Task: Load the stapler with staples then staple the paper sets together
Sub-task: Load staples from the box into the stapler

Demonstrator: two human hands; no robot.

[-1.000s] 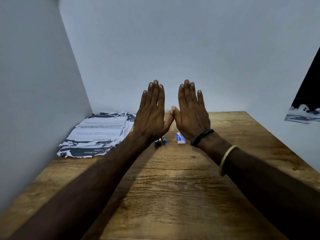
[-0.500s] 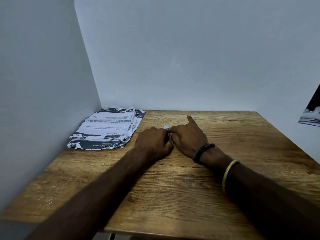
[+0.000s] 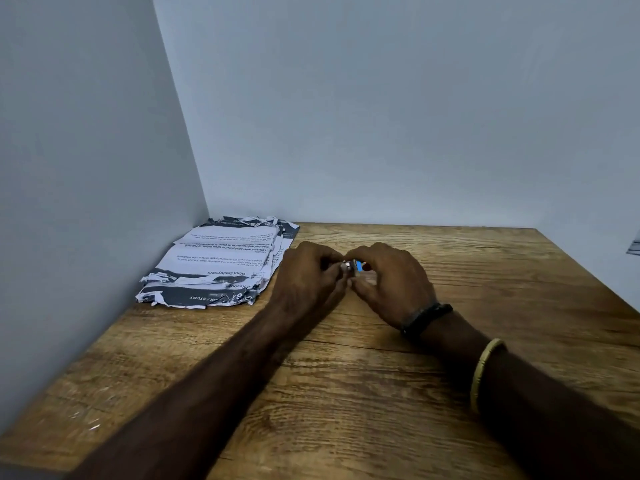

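Apparently loading only starts: the left hand [image 3: 308,278] and right hand [image 3: 391,282] both pinch the small blue stapler [image 3: 352,266] with curled fingers, and the papers [image 3: 221,261] lie untouched nearby.

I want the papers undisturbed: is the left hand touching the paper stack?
Cannot tell. In the head view the left hand borders the paper stack at its right edge, hiding any gap.

Surface [image 3: 346,393]: warm brown, streaked with darker wood grain, paler sheen toward the near left edge. Paper sets [image 3: 221,261]: white with black print, crossed by dark grey-black bands, white lettering on the nearest band. Walls [image 3: 381,116]: plain pale grey-blue. Small item [image 3: 350,266] at centre: silver glint beside a bright blue patch. Wristband [image 3: 427,318]: black. Bangle [image 3: 485,368]: dull gold.
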